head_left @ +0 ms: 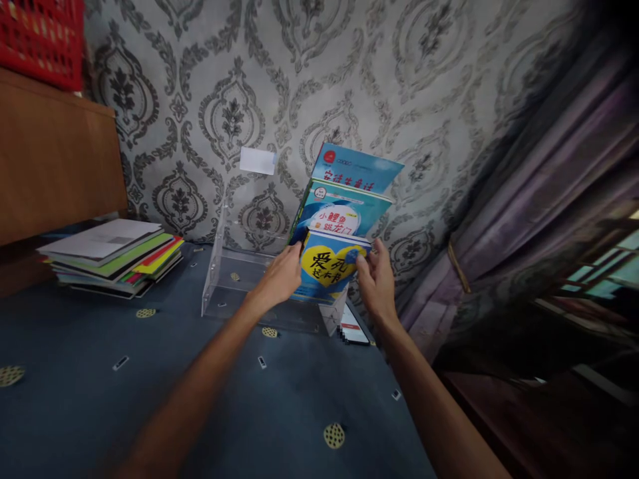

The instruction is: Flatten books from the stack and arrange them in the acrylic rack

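Note:
A blue book with a yellow heart on its cover stands at the front of a clear acrylic book rack. My left hand grips its left edge, fingers closed. On the right edge, my right hand holds the same book between thumb and fingers. Right behind stands a teal book with a white oval, partly covered by the front one. Farther back and higher rises a light blue book with red lettering. The rack's left part holds no book.
A stack of books and papers lies at left beside a wooden cabinet with a red basket on top. A phone lies by the rack's right end. Patterned wallpaper is behind, and a curtain hangs at right.

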Motion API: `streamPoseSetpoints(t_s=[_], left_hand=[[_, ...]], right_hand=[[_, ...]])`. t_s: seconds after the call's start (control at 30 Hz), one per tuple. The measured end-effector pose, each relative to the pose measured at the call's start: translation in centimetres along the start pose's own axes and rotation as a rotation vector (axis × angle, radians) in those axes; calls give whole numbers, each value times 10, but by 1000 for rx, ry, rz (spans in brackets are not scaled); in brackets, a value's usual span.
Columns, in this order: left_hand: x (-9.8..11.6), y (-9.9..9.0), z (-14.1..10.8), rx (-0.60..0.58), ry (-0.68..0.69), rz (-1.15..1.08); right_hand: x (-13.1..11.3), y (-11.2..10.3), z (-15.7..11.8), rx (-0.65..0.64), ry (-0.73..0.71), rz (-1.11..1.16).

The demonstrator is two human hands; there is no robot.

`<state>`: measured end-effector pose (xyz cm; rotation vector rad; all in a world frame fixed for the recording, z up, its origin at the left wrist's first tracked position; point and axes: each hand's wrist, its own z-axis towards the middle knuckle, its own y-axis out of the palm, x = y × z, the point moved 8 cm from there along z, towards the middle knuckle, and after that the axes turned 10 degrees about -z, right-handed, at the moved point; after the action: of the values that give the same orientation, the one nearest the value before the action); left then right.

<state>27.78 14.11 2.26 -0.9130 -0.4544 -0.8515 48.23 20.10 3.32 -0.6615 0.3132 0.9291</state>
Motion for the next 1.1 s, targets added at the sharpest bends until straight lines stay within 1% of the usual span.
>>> streamPoseSetpoints(t_s=[0.1, 0.2, 0.27, 0.33, 0.43, 0.53, 0.63, 0.8, 0.9, 1.0, 1.1], left_hand=[[-13, -13, -3, 20, 14, -14], [-33, -31, -12, 45, 23, 33], [-47, -39, -20, 33, -5, 94], [-56, -42, -28, 1, -37, 150], [-56, -33, -37, -50, -46, 195], [-46, -18, -42, -75, -19, 215], [-36, -3, -46, -91, 17, 249], [-37, 11, -45, -99, -27, 242], [-39, 19, -38, -104, -43, 209], [-42, 27, -32, -108, -64, 170], [-43, 29, -30, -106, -77, 144]], right_hand=[[9, -4, -14, 22, 45, 59], [16, -10, -34, 77, 85, 36], [20, -9, -50, 101, 115, -3], [22, -4, -66, 101, 145, -26], [24, 9, -87, 83, 164, -17], [27, 17, -104, 81, 185, -40], [37, 20, -122, 66, 209, -55], [52, 33, -147, -62, 175, -40], [54, 37, -154, -79, 169, -23], [48, 39, -154, -84, 114, -10], [45, 40, -154, -88, 81, -2]])
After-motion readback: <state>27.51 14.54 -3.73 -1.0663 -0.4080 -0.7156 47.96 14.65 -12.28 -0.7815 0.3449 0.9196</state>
